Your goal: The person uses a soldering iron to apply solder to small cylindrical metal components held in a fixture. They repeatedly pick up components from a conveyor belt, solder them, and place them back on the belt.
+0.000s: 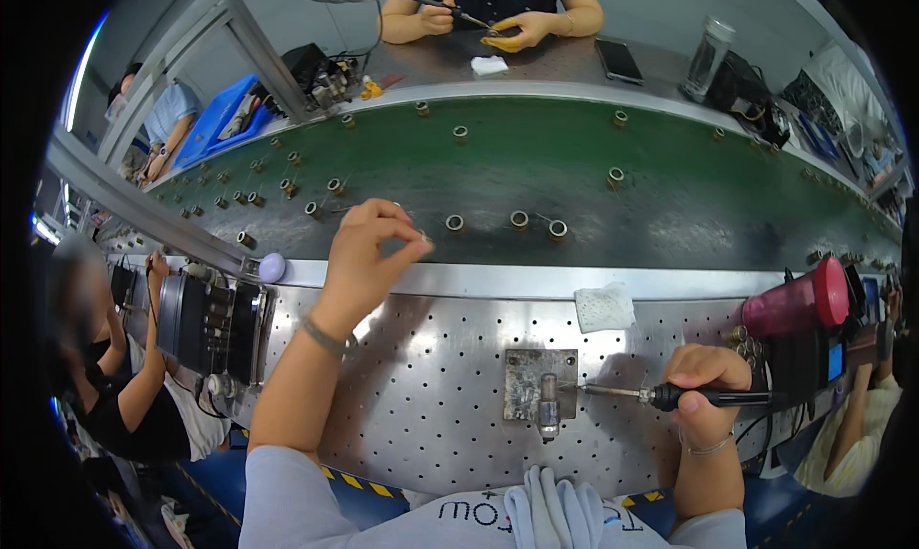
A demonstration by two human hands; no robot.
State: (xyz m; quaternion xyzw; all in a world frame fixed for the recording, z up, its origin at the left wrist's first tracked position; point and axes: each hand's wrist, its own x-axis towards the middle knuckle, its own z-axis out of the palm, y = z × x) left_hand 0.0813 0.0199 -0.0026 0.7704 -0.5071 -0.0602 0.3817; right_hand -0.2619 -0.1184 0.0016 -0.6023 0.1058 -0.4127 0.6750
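Bunched pale cloth (pixel 555 513) hangs against the wearer's shirt (pixel 450 522), on the near side of the dark metal block (pixel 517 372), my landmark for what follows. A small silvery cylinder (pixel 549 396) lies lengthwise on that block, one end toward the wearer; the block probably serves to keep it steady and off the perforated bench (pixel 431 358). To the block's right, the right hand (pixel 708 375) is wrapped around the grip of a soldering iron (pixel 661 396), held almost level, presumably so that its tip can come in from the side. The tip is just beside the cylinder; I cannot tell whether they touch.

Beyond the block and to its left, the left hand (pixel 369 247) reaches over the green belt (pixel 536 156), thumb and forefinger close together; whether anything is pinched there, I cannot tell. Ring-topped parts (pixel 519 220) stand spread along the belt.

A white pad (pixel 605 309) lies beyond the block, slightly right, perhaps kept handy for wiping. Farther right is a pink tumbler (pixel 790 303) with a red lid, its contents hidden. Far beyond the block at left, a blue tray (pixel 206 133) holds greyish items too indistinct to name.
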